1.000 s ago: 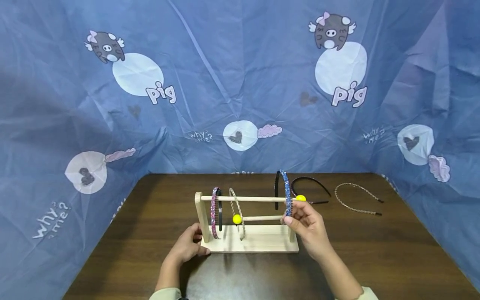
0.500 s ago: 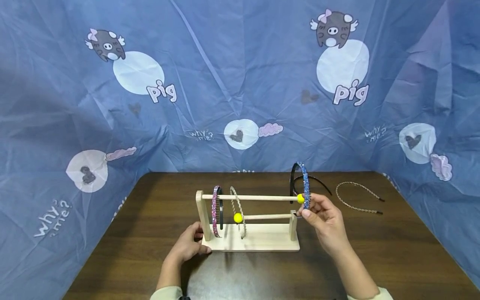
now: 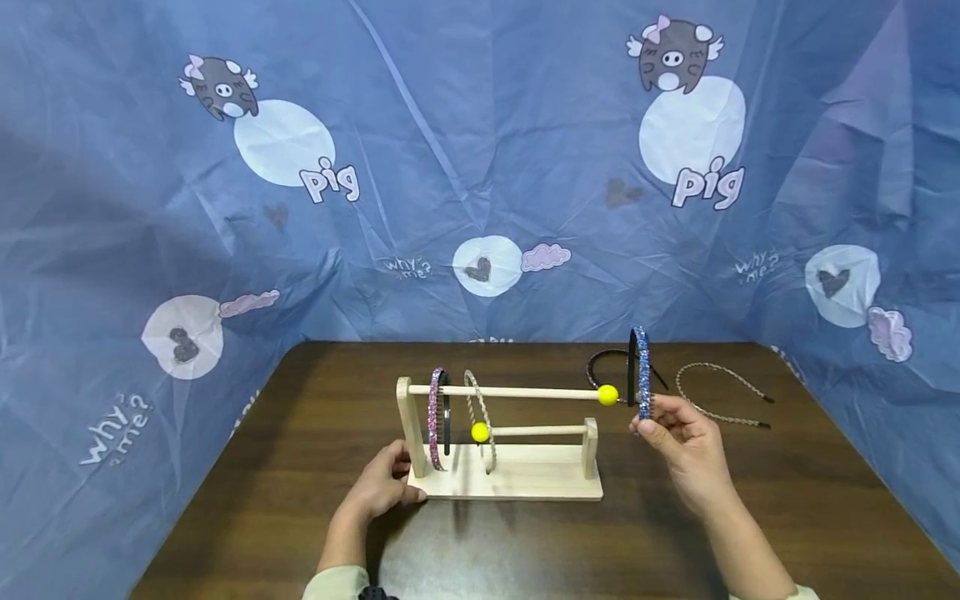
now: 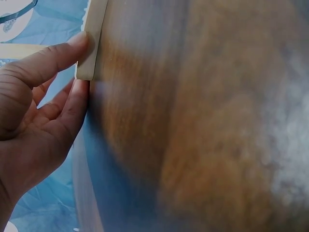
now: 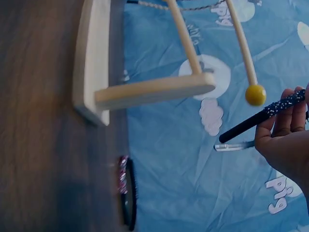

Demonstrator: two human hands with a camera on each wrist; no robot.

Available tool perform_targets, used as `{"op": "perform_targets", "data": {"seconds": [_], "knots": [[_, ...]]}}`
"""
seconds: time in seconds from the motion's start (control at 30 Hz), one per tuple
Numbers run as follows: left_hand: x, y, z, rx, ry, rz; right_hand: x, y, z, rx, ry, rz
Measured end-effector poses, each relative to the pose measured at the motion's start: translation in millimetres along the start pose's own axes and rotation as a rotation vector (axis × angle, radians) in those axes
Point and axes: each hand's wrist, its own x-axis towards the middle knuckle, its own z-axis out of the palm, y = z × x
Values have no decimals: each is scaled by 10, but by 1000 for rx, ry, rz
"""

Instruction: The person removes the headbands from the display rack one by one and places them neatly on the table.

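Note:
My right hand (image 3: 693, 454) pinches a blue glitter headband (image 3: 643, 367) by its lower end, just right of the yellow ball (image 3: 607, 395) that tips the upper rod. In the right wrist view the headband (image 5: 285, 103) stands apart from that ball (image 5: 255, 95). My left hand (image 3: 381, 483) grips the left front corner of the wooden headband rack (image 3: 532, 477); its thumb lies on the base edge (image 4: 89, 58) in the left wrist view. A pink glitter headband (image 3: 432, 421) hangs on the upper rod at the left. A braided headband (image 3: 483, 404) hangs near the lower rod's yellow ball (image 3: 480, 432).
Behind the blue headband, a dark headband (image 3: 600, 360) lies on the brown table (image 3: 262, 467). A thin tan braided headband (image 3: 693, 407) lies farther right. A blue printed cloth (image 3: 487, 167) hangs behind and at both sides of the table.
My right hand has moved the blue headband rightward along the upper rod and off past the yellow ball. The left hand has kept its grip on the rack.

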Motion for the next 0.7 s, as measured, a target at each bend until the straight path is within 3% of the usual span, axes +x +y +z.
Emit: {"op": "perform_targets", "data": {"seconds": [0.23,0.33,0.53,0.7], "knots": [[6,6,16,8,5,-5,-55,72,-187,-158,119,133],[9,-18,30,4,3,-9,-87,113,-280,-218,123,188],[13,-16,46,-1,-12,-12,-137,186,-513,-387,70,291],[18,1,30,4,-6,-16,-131,260,-675,-568,-41,364]]}}
